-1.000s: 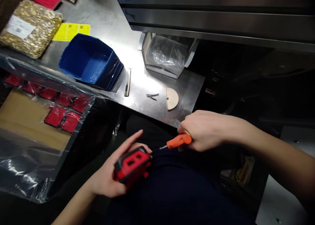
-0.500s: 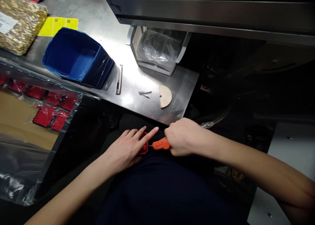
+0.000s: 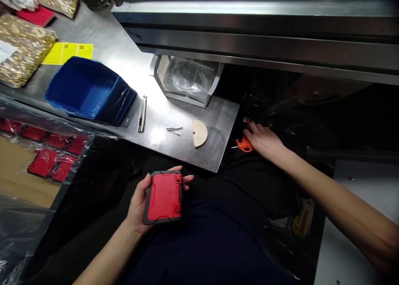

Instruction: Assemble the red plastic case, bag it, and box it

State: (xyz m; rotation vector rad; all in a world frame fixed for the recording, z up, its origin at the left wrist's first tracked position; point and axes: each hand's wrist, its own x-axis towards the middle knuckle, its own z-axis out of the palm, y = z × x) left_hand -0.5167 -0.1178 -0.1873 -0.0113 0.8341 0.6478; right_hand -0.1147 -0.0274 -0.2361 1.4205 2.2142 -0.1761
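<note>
My left hand (image 3: 140, 204) holds a flat red case with a black rim (image 3: 163, 197) over my lap, its broad red face turned up. My right hand (image 3: 261, 139) is stretched out to the right of the steel table's corner, in the dark gap beside it, its fingers closed around an orange-handled tool (image 3: 244, 144). Only the orange handle end shows beside the hand.
On the steel table (image 3: 187, 152) lie a blue bin (image 3: 89, 89), a slim metal knife (image 3: 142, 114), tweezers (image 3: 173, 130), a wooden half-disc (image 3: 199, 132) and a plastic-lined holder (image 3: 187, 79). Bags of gold parts (image 3: 21, 54) sit far left. More red cases (image 3: 46, 164) lie under plastic at left.
My right hand carried the orange tool away from the case, up and to the right beside the table. My left hand turned the red case flat, face up.
</note>
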